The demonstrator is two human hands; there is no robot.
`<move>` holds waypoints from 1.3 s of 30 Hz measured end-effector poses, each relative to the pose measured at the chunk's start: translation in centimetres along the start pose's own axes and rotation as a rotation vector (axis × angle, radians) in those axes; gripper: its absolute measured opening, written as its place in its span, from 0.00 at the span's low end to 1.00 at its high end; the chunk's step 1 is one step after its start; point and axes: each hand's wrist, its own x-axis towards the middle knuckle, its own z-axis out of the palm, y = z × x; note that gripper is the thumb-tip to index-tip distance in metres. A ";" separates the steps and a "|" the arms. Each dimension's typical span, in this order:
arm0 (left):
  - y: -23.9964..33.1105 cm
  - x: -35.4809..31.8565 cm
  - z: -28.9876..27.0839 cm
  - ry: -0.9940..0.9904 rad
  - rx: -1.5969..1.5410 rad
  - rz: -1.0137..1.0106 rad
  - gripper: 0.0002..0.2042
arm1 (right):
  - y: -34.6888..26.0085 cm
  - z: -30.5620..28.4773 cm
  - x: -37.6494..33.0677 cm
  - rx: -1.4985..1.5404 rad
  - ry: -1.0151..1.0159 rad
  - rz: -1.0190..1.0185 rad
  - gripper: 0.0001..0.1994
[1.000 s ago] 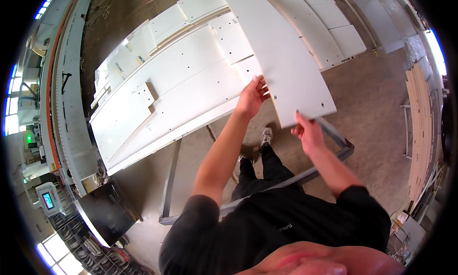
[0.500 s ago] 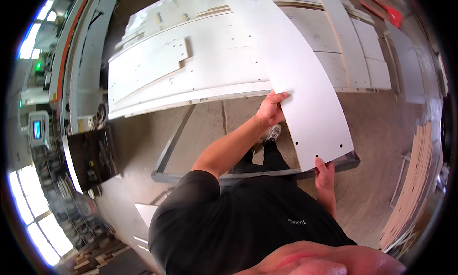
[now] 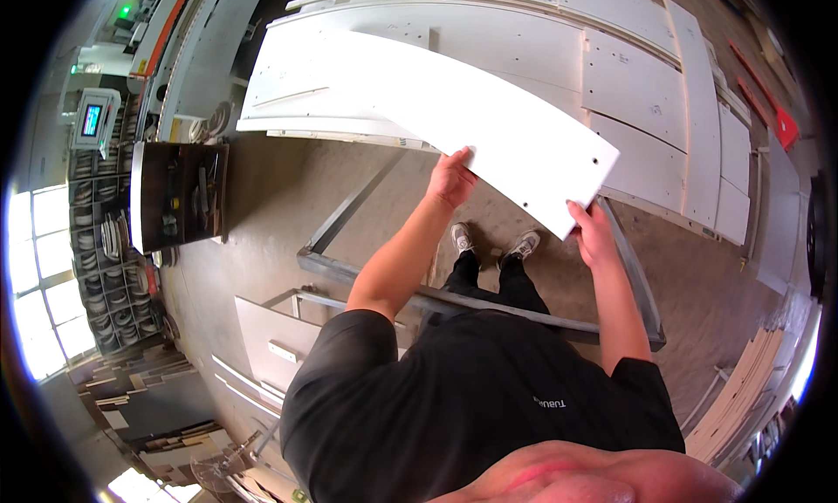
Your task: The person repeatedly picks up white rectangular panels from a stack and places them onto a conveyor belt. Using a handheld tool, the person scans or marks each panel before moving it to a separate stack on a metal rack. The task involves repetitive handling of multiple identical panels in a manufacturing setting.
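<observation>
Brown-grey floor (image 3: 271,215) spreads through the workshop. Across the top of the view lie white panels (image 3: 637,84), some overlapping, several dotted with small marks. At upper left stands a long grey machine (image 3: 196,75) with an orange strip, and lower on that side are shelves (image 3: 109,250) crowded with small pieces. A white board (image 3: 502,128) is held out before the person, slanting from upper left down to the right; its far end overlaps the panels in view, and whether it rests on them cannot be told. Beneath it, a grey metal frame (image 3: 336,219) outlines the area around two shoes (image 3: 463,237). At left is a dark box (image 3: 179,198) with a white edge, near a control unit (image 3: 92,119) with a lit screen. The left hand (image 3: 452,180) is closed on the board's near long edge; the right hand (image 3: 594,232) grips its right end, thumb on the upper face. Smallest are two dark holes (image 3: 525,205) near that end.
</observation>
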 end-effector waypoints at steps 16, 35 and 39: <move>4.9 16.9 -13.8 0.071 0.053 0.193 0.16 | 0.1 -0.2 13.8 -0.271 -0.026 -0.050 0.23; -21.3 -2.5 -5.1 0.079 1.139 -0.883 0.18 | 3.8 -57.2 17.3 0.327 1.234 0.126 0.27; -21.7 -2.2 -5.0 0.072 1.224 -0.840 0.17 | 4.5 -57.7 18.2 0.446 1.135 0.055 0.27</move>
